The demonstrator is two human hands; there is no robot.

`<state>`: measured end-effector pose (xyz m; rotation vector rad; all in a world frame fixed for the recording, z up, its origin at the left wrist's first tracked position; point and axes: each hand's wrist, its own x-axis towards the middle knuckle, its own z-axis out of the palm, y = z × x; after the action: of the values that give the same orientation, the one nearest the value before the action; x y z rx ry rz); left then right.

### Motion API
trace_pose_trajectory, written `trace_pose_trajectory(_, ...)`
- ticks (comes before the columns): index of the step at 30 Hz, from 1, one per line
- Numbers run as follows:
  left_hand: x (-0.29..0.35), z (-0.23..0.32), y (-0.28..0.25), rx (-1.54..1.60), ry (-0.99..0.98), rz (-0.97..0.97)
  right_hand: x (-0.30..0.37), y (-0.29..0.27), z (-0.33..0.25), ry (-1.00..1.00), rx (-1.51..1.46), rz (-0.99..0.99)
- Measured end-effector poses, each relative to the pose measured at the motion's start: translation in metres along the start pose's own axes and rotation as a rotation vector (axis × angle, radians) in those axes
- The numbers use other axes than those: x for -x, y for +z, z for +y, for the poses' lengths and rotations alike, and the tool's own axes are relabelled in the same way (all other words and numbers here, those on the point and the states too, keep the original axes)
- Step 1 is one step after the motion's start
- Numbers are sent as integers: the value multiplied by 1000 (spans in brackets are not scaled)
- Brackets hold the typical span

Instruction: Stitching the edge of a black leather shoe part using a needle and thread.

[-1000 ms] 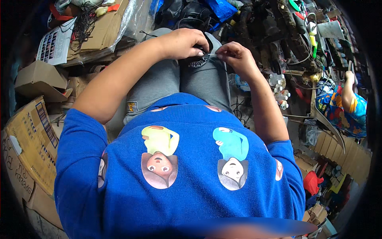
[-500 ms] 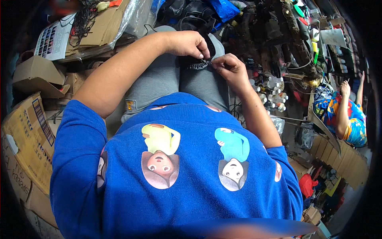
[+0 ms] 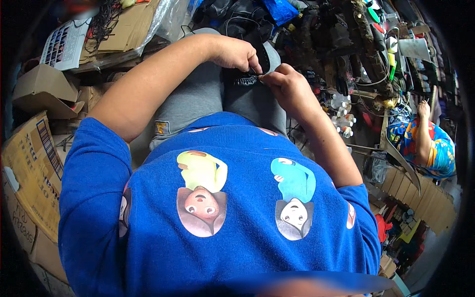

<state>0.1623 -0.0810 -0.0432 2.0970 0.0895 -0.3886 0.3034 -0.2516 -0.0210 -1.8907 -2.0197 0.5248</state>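
Note:
On my lap, between the thighs of my grey trousers (image 3: 188,94), lies a dark black piece (image 3: 263,57) with a row of pale, loop-like stitches along its near edge. It looks like part of a shoe, though my fingers hide much of it. My left hand (image 3: 236,53) comes over it from the left, fingers curled and pinching at its edge. My right hand (image 3: 289,88) is closed beside it, with thumb and forefinger pressed together near the left fingertips. Whatever lies between the right fingertips is too small to make out.
Black shoe-like items (image 3: 232,17) lie piled beyond my knees, beside a blue bag (image 3: 281,11). Cardboard boxes (image 3: 44,89) stand at left. Small white bottles (image 3: 341,116) cluster at right. Farther right, another person in a bright patterned shirt (image 3: 435,148) holds up an arm.
My right hand has shifted slightly left and up, so its fingertips now meet the left ones. The other person's arms have moved.

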Motion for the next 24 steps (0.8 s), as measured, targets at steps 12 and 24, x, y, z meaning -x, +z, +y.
trace_pose_trajectory(12,-15,-16,10,-104,90,308,-26,3,13,-17,-42,-196)
trace_pose_trajectory(24,39,7,53,-261,-57,823,-1,-4,29,453,-694,-216)
